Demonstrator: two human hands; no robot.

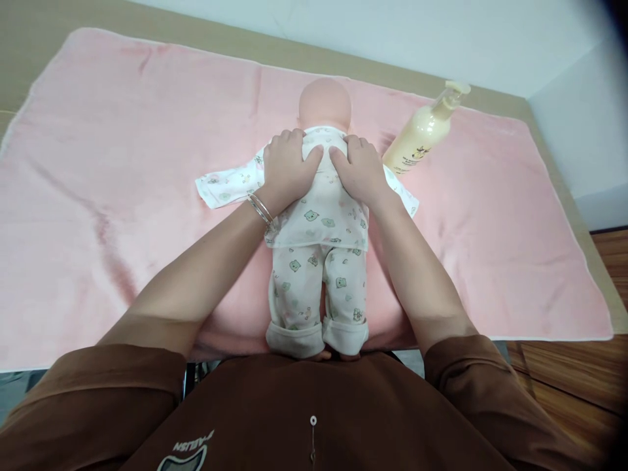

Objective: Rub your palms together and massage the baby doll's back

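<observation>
A baby doll (326, 103) lies face down with its bald head away from me, dressed in a white printed top (324, 219) and matching trousers (297, 288) with rolled cuffs. My left hand (287, 165) is wrapped over the doll's left shoulder, thumb on the upper back. On the other shoulder, my right hand (362, 169) has the same hold, its thumb pointing inward. The two thumbs are close but apart. Both sleeves of the top stretch out sideways, and the doll's face is hidden.
Under the doll spreads a pink blanket (147, 163) over a beige table (206, 33). A pale yellow pump bottle (419, 131) is to the right of the doll's head. A white wall (392, 39) stands behind the table, and wooden flooring (554, 373) shows at the lower right.
</observation>
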